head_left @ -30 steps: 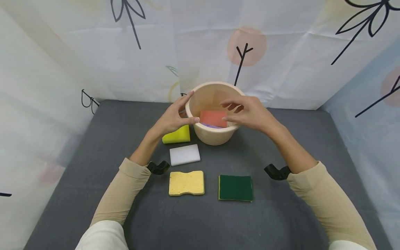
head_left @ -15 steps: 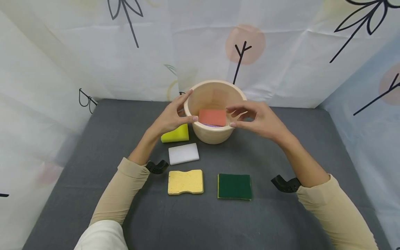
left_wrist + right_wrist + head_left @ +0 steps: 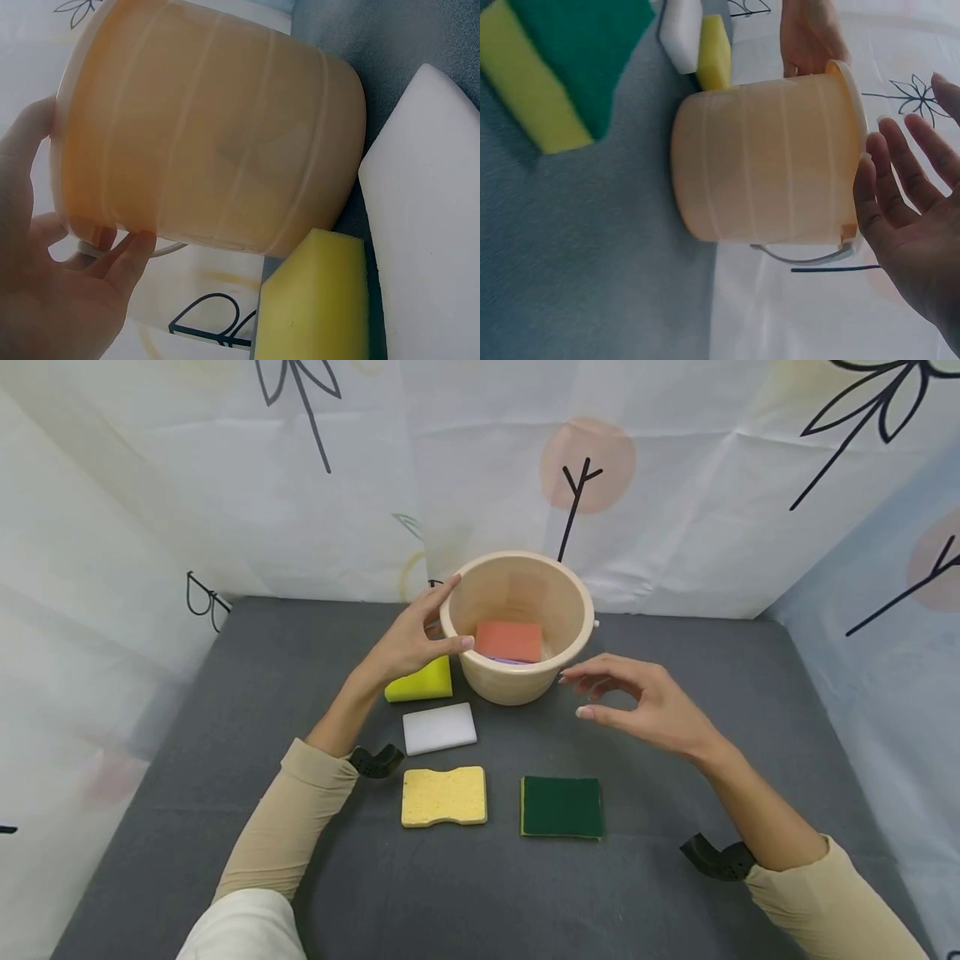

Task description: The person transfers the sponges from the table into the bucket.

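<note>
A cream plastic bucket (image 3: pixel 513 687) stands at the back of the dark cloth, a red sponge (image 3: pixel 508 641) and a sliver of something purple (image 3: pixel 512 661) inside it. My left hand (image 3: pixel 414 639) holds the bucket's left side, thumb at the rim and fingers against the outer wall, as the left wrist view also shows. To the bucket's right, my right hand (image 3: pixel 643 702) hovers with nothing in it, fingers gently bent and apart from the thumb. A thin handle (image 3: pixel 802 259) hangs along the bucket's side in the right wrist view.
Left of the bucket lies a bright yellow sponge (image 3: pixel 422 682), with a white sponge (image 3: pixel 440 729) in front of it. Nearer are a pale yellow notched sponge (image 3: pixel 444 797) and a green-topped scouring sponge (image 3: pixel 562 807). A patterned cloth wall (image 3: pixel 675 527) rises right behind the bucket.
My right hand has drawn out of the bucket's mouth, moving right and toward me, empty. The left hand keeps its place on the rim, and the red sponge stays inside.
</note>
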The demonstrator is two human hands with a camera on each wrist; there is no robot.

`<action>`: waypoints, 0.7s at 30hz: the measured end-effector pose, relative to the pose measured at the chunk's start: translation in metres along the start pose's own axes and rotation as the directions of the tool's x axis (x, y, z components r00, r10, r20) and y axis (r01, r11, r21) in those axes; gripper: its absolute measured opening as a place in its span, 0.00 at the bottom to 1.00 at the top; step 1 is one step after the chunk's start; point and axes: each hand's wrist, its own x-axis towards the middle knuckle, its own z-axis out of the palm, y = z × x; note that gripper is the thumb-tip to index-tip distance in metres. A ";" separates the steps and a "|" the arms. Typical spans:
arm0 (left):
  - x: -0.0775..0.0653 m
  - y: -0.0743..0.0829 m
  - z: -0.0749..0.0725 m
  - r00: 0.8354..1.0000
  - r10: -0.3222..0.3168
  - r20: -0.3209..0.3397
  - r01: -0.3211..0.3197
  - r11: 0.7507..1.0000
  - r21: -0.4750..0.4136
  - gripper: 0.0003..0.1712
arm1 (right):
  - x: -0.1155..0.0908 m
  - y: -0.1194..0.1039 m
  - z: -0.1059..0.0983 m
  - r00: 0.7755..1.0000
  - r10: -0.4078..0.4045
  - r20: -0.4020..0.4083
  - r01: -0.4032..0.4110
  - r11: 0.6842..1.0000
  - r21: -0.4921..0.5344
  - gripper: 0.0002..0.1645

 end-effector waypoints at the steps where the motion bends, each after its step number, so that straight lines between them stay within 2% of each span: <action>1: 0.000 0.000 0.000 1.000 0.004 0.000 -0.004 1.000 0.002 0.53 | -0.004 0.000 0.001 1.000 -0.002 0.005 0.003 1.000 -0.018 0.29; 8: -0.002 0.003 0.000 1.000 -0.011 -0.001 0.011 1.000 -0.012 0.53 | -0.032 0.006 0.009 0.998 0.016 0.061 -0.010 0.996 -0.092 0.32; 13: -0.002 0.003 -0.001 1.000 -0.002 0.002 0.002 0.999 -0.039 0.53 | -0.046 0.011 0.016 0.998 0.026 0.057 -0.019 0.993 -0.116 0.36; 21: -0.001 0.000 0.001 1.000 0.010 -0.009 -0.010 1.000 -0.029 0.52 | -0.060 0.021 0.031 0.998 0.034 0.054 -0.028 0.994 -0.105 0.41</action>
